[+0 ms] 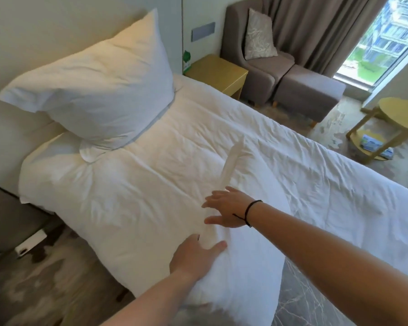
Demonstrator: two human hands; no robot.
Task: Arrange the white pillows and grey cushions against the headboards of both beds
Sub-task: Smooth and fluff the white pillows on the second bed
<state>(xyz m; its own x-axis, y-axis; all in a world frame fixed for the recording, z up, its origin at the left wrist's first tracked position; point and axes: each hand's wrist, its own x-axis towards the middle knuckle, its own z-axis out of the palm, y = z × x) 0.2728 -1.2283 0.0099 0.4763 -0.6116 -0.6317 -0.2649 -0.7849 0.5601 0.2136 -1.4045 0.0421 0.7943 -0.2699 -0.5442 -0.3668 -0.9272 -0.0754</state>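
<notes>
One white pillow (97, 83) leans upright against the beige headboard (21, 38) at the head of the white-covered bed (132, 196). A second white pillow (252, 184) lies in front of me across the duvet, its seamed edge pointing toward the headboard. My left hand (193, 257) grips that pillow's near corner. On its top edge rests my right hand (229, 210), fingers spread, with a black cord on the wrist. A pale grey patterned cushion (259, 35) stands on the grey armchair (252, 67) far behind the bed.
A yellow bedside table (218, 71) stands between the bed and the armchair, with a grey footstool (309, 90) beside it. A round yellow table (398, 118) is at the right by the window. Grey veined fabric (304, 302) shows under the near pillow. Carpet lies left of the bed.
</notes>
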